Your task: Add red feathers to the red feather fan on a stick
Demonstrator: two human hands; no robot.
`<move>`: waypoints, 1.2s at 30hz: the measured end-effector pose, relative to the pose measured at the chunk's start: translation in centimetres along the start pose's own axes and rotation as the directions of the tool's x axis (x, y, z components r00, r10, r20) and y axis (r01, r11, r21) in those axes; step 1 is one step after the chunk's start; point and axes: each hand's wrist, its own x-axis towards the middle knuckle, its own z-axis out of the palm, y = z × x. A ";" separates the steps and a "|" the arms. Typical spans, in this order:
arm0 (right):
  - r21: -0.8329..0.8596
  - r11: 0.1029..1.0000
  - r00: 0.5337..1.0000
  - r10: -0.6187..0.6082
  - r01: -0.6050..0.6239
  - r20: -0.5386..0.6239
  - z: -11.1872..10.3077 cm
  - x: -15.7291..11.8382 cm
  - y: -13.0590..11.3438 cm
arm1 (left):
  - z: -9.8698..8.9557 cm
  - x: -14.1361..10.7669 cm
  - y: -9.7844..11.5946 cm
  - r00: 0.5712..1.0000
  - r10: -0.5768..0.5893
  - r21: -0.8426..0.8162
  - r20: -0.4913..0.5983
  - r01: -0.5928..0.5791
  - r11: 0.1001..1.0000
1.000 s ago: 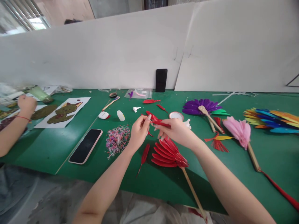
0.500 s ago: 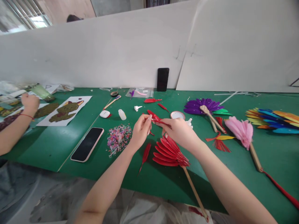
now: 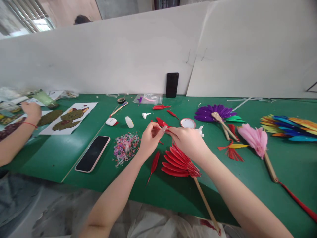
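Observation:
Over the green table, my left hand [image 3: 151,137] and my right hand [image 3: 187,140] meet with fingertips almost touching. Both pinch a red feather [image 3: 170,129], mostly covered by my fingers. Behind them more red feathers [image 3: 160,121] lie on the table. Below my right hand rests a fan of red feathers [image 3: 177,162] on a wooden handle [image 3: 205,201], which reaches past the table's front edge. A single red feather [image 3: 154,163] lies to the left of that fan.
Left of my hands are a pile of colourful beads [image 3: 126,147], a phone [image 3: 92,153] and a small white bottle [image 3: 129,122]. To the right lie a purple feather fan [image 3: 210,113], a pink one [image 3: 255,138] and multicoloured feathers [image 3: 292,127]. A co-worker's hand [image 3: 31,110] is at far left.
My right hand has shifted slightly left and its fingers are nearer my left fingertips. Less of the pinched feather shows between them. The fan on the table has stayed put.

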 end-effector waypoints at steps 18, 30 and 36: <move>-0.077 0.997 1.000 -0.002 0.000 -0.025 0.2 0.0 0.0 | -0.2 0.1 -0.3 1.000 -0.004 -0.026 0.006 0.004 1.000; -0.111 0.994 0.999 -0.021 0.016 -0.041 0.0 -0.1 0.0 | -0.2 0.0 0.1 0.999 0.027 0.030 -0.042 -0.025 0.999; -0.116 0.993 0.999 -0.015 0.011 -0.031 0.0 -0.1 0.0 | 0.0 -0.1 -0.1 1.000 0.007 -0.016 0.003 -0.007 1.000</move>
